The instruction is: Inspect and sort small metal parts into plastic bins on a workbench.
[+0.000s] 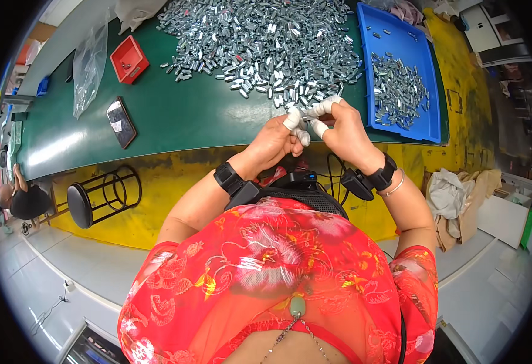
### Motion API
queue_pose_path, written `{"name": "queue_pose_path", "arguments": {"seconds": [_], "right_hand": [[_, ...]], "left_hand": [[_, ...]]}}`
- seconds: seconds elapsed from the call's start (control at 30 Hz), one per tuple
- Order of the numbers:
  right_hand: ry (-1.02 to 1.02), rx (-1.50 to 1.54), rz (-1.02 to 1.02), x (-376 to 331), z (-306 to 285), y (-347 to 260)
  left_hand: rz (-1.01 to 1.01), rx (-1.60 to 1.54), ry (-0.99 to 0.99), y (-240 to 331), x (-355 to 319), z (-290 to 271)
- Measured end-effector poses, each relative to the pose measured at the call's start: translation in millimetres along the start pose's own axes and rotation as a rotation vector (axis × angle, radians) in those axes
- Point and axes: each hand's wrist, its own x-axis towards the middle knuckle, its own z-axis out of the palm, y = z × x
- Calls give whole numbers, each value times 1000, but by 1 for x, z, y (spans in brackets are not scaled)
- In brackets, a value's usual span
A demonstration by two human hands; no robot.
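Note:
My left hand (271,141) and my right hand (347,134) meet at the near edge of the green table, with white wraps on several fingertips. Between the fingers is a small silver metal part (305,117), mostly hidden by them. Both hands are closed in a pinch around it. Just beyond lies a large heap of similar short silver metal parts (272,45), spread over the far middle of the table. To the right of my right hand, a blue tray (434,109) holds a smaller pile of these parts.
A red bin (138,62) with a few parts, a phone (121,123) and a clear plastic bag (90,73) lie on the left of the green table (181,121). A black stool (81,205) stands at left, near another person (29,200). Cardboard and grey cloth (451,194) sit at right.

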Motion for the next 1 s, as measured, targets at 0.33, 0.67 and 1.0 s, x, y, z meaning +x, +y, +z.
{"name": "queue_pose_path", "arguments": {"seconds": [0.33, 0.67, 1.0], "right_hand": [[-44, -1, -24, -17, -24, -7], [176, 64, -118, -41, -52, 31], [105, 145, 51, -25, -60, 50]], "left_hand": [[206, 386, 75, -4, 3, 45], [130, 315, 54, -27, 43, 72], [164, 446, 76, -27, 63, 72]]}}
